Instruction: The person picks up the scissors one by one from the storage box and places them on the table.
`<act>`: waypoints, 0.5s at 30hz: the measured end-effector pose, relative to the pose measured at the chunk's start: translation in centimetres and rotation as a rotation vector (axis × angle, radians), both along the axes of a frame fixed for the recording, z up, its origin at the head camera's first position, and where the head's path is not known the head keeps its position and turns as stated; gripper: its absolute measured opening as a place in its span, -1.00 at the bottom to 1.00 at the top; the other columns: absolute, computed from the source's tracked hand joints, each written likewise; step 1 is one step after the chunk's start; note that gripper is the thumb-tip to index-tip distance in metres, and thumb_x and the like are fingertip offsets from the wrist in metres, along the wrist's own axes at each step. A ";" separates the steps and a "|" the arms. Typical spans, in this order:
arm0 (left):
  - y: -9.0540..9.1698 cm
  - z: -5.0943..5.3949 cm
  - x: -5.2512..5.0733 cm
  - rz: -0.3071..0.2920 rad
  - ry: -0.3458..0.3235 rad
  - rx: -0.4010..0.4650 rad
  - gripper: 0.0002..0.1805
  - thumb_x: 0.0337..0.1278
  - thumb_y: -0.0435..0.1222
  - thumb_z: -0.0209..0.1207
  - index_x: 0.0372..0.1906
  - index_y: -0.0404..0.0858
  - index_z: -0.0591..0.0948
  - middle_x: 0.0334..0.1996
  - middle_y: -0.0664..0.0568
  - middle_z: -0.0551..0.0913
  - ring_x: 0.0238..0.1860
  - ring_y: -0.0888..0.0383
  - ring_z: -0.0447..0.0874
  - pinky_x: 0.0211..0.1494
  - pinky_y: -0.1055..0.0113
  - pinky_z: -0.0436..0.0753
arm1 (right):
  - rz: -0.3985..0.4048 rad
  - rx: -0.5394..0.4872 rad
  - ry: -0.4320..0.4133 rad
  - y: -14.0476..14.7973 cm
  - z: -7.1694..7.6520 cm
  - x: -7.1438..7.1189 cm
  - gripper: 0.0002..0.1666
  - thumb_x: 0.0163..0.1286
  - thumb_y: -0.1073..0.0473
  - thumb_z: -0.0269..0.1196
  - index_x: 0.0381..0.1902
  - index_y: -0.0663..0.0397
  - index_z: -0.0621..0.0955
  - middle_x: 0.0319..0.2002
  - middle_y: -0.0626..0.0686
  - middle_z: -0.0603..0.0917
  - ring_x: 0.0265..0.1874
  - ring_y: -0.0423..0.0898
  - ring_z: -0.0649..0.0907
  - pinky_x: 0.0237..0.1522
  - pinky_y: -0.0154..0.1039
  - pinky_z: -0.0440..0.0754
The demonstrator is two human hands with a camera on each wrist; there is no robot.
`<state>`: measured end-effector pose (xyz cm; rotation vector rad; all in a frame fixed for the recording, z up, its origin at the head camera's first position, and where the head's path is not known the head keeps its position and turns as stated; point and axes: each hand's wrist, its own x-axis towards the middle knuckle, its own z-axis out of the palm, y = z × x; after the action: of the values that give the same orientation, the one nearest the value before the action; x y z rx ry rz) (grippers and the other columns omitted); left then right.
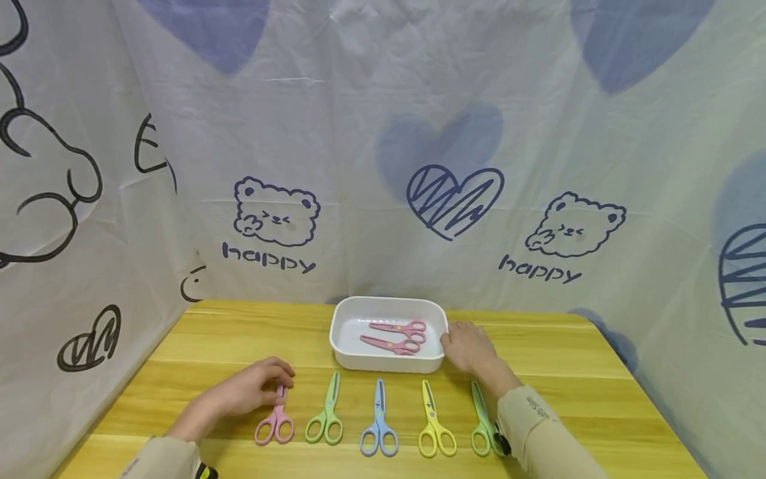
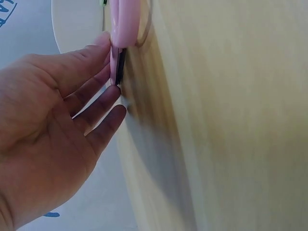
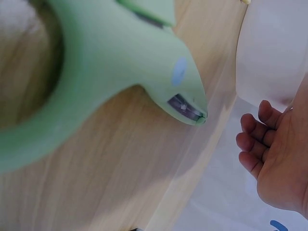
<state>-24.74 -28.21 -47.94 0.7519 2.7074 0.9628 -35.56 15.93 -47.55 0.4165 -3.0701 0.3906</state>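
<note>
Thumb and fingers of my left hand (image 1: 254,388) (image 2: 53,115) pinch the blade end of the pink scissors (image 1: 274,426) (image 2: 126,24), whose handles point toward the near table edge. My right hand (image 1: 469,347) (image 3: 284,154) is at the right end of the white tray (image 1: 383,363) (image 3: 272,53), touching its rim, with its fingers loosely bent; its thumb is mostly hidden in the right wrist view. Two pink scissors (image 1: 397,327) (image 1: 391,344) lie inside the tray.
In a row stand out green scissors (image 1: 325,416), blue scissors (image 1: 379,426), yellow scissors (image 1: 435,426) and another green pair (image 1: 481,422) (image 3: 110,53), partly under the right forearm. A printed cloth (image 1: 359,146) hangs behind the wooden table (image 1: 239,332).
</note>
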 end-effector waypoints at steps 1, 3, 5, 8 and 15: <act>0.1 0.0 0.0 -0.008 0.000 -0.002 -0.79 0.24 -0.35 0.36 -0.04 -0.27 0.72 0.20 -0.15 0.57 0.24 -0.25 0.53 0.32 -0.14 0.51 | 0.002 0.001 0.004 0.0 0.0 0.0 -0.45 0.63 0.05 -0.10 0.23 0.39 0.54 0.20 0.31 0.62 0.23 0.27 0.53 0.33 0.21 0.39; 0.2 -0.1 -0.1 -0.018 -0.001 -0.001 -0.80 0.26 -0.37 0.34 -0.04 -0.27 0.72 0.21 -0.16 0.57 0.26 -0.25 0.52 0.33 -0.13 0.51 | 0.003 0.001 0.008 0.0 0.0 0.0 -0.45 0.63 0.05 -0.10 0.22 0.38 0.55 0.18 0.30 0.62 0.22 0.27 0.54 0.33 0.20 0.39; 0.3 -0.2 -0.2 -0.023 -0.001 0.003 -0.80 0.26 -0.38 0.33 -0.04 -0.27 0.71 0.22 -0.16 0.56 0.26 -0.26 0.52 0.33 -0.13 0.51 | 0.005 0.002 0.014 0.0 0.0 0.0 -0.47 0.63 0.05 -0.10 0.20 0.38 0.56 0.16 0.30 0.63 0.20 0.26 0.54 0.31 0.20 0.40; 0.3 -0.3 -0.2 -0.020 -0.004 0.010 -0.80 0.26 -0.39 0.34 -0.04 -0.28 0.71 0.21 -0.17 0.56 0.26 -0.26 0.52 0.33 -0.14 0.51 | 0.006 0.002 0.014 0.1 0.0 0.0 -0.47 0.63 0.06 -0.10 0.18 0.37 0.56 0.14 0.29 0.64 0.18 0.26 0.55 0.30 0.20 0.41; 0.4 -0.5 -0.3 -0.022 -0.010 0.023 -0.80 0.28 -0.39 0.33 -0.03 -0.29 0.71 0.22 -0.19 0.55 0.25 -0.26 0.53 0.31 -0.15 0.52 | 0.001 0.001 0.004 0.1 -0.1 -0.1 -0.44 0.63 0.04 -0.11 0.25 0.39 0.54 0.21 0.31 0.61 0.24 0.27 0.52 0.35 0.21 0.37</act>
<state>-25.00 -27.85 -48.44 0.7775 2.6782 0.9911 -35.71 16.00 -47.66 0.4185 -3.0664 0.3872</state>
